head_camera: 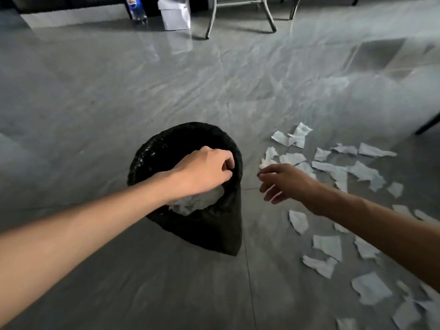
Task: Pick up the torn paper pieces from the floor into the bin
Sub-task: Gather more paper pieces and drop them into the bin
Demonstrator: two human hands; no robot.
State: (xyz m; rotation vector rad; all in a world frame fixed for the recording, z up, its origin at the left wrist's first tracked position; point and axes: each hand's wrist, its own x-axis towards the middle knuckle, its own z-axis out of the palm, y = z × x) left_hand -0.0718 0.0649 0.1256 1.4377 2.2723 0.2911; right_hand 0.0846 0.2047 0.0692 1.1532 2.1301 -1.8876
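Observation:
A black bin [214, 234] lined with a dark bag stands on the grey tiled floor in the middle of the view. White crumpled paper [197, 201] lies inside it. My left hand [204, 170] hovers over the bin's mouth with its fingers curled; I see nothing in it. My right hand [283, 182] is spread open just right of the bin, above the floor, holding nothing. Several torn white paper pieces [328, 246] lie scattered on the floor to the right, from beside the bin to the lower right corner.
A cola bottle [135, 8] and a white paper bag [176, 13] stand at the far wall. Metal chair legs [240, 15] stand at the back, and a dark furniture leg [428, 125] enters at the right edge.

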